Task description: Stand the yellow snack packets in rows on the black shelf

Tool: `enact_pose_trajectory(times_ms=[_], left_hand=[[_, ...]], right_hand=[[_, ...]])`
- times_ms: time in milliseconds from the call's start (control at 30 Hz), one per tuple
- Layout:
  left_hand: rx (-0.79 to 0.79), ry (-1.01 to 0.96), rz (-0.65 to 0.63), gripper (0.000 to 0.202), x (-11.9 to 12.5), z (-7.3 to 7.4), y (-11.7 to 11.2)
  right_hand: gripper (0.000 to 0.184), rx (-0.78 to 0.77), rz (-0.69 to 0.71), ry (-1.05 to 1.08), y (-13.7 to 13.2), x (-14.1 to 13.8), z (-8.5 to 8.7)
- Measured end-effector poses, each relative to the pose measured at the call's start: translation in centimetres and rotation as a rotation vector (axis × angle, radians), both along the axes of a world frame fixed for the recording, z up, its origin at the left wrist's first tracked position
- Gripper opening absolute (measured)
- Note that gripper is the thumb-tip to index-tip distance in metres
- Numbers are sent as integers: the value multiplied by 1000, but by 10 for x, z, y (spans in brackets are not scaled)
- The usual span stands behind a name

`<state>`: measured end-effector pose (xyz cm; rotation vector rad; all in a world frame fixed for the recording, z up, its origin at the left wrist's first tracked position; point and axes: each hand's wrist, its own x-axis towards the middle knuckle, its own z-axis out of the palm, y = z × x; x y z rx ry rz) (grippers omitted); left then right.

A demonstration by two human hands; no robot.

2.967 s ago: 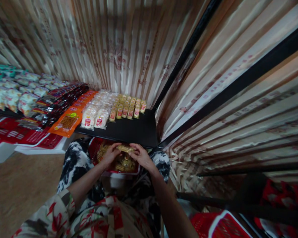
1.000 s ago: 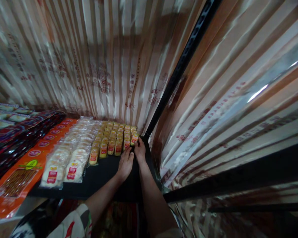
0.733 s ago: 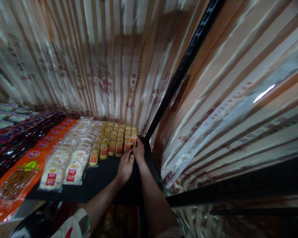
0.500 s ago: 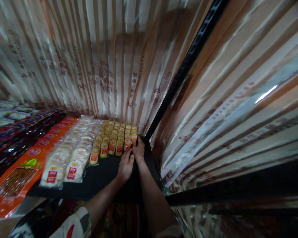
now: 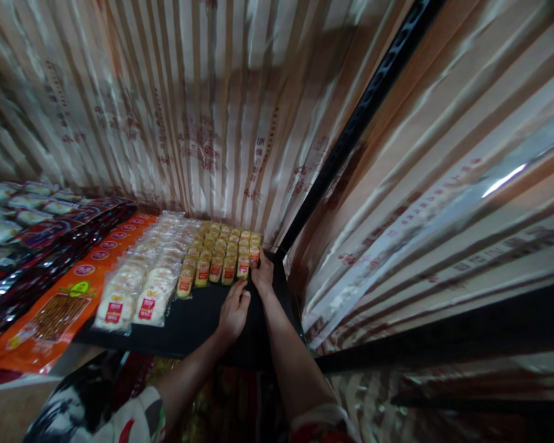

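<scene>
Rows of small yellow snack packets [image 5: 215,267] with red labels stand on a black shelf [image 5: 189,329]. My right hand [image 5: 262,275] is at the rightmost row, its thumb in front of the end snack packet [image 5: 255,252] and its fingers along the right side, closed on it. Lower and to the left, my left hand [image 5: 234,311] lies with fingers stretched toward the foot of a neighbouring packet [image 5: 243,266]. The fingertips are close to its base; whether they touch it I cannot tell.
Left of the yellow rows lie clear bags of round white crackers [image 5: 151,301], then orange snack packs [image 5: 64,307] and dark shiny packs [image 5: 37,258]. A striped, printed sheet [image 5: 221,123] hangs behind. A black upright post [image 5: 332,154] stands at the shelf's right corner.
The view has shifted slightly, so the shelf goods sit further right. My hands have parted: the right is at the end row, the left lower, before the neighbouring packet.
</scene>
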<state>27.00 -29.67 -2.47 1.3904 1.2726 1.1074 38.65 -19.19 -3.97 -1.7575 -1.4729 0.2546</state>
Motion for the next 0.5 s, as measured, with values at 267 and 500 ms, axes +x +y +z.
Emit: enact_pose_trajectory(times_ms=[267, 500], left_hand=[[-16, -9, -8, 39, -7, 1, -23], [63, -19, 28, 30, -24, 17, -45]], right_hand=[[56, 8, -19, -21, -13, -6, -1], [65, 30, -34, 16, -21, -6, 8]])
